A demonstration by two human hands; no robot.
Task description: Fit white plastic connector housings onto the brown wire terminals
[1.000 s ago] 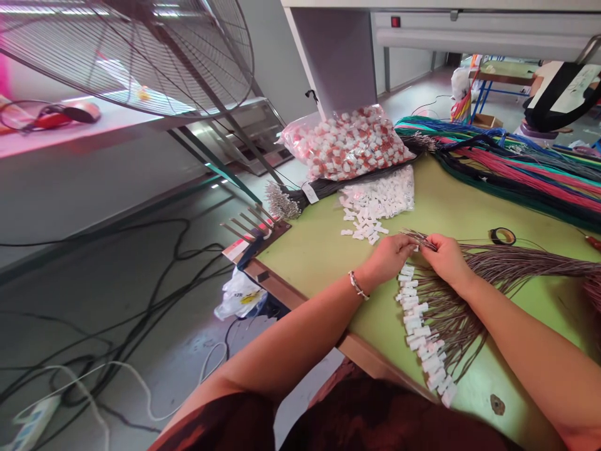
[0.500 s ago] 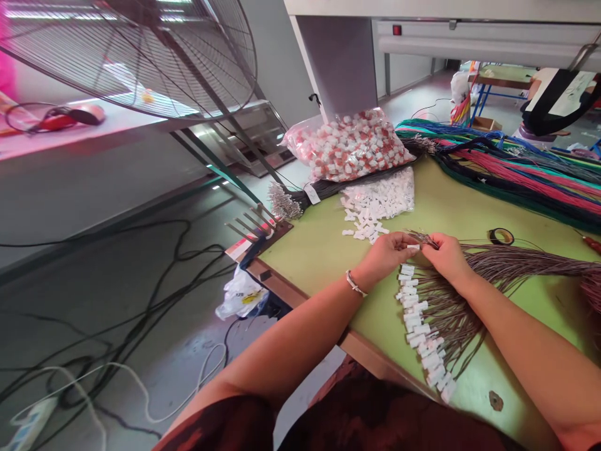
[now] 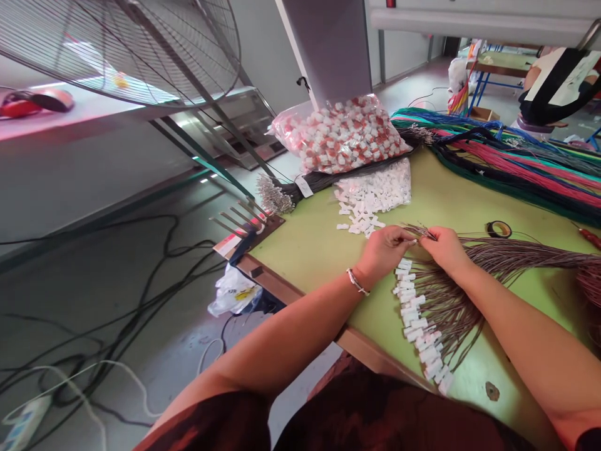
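Note:
My left hand (image 3: 385,249) pinches a small white connector housing (image 3: 413,242), mostly covered by the fingers. Close against it, my right hand (image 3: 444,248) is closed around the ends of a bundle of thin brown wires (image 3: 507,250). Bare wire tips (image 3: 419,229) poke out past the right fingers toward the left hand. Below both hands, a row of white connectors (image 3: 417,313) lies on the green tabletop, with brown wires running from them to the right. Loose white connectors (image 3: 361,219) spill from a clear bag (image 3: 389,181) beyond the left hand.
A large bag of white and red parts (image 3: 347,134) rests on black cables at the back. Coloured wires (image 3: 507,163) lie at the far right, near a tape roll (image 3: 498,230). Metal prongs (image 3: 235,222) stick out at the table's left corner. A fan (image 3: 141,50) stands left.
The left fingers have closed further over the white connector, which shows less than before. The right hand keeps its hold on the wires. The whole view has shifted slightly.

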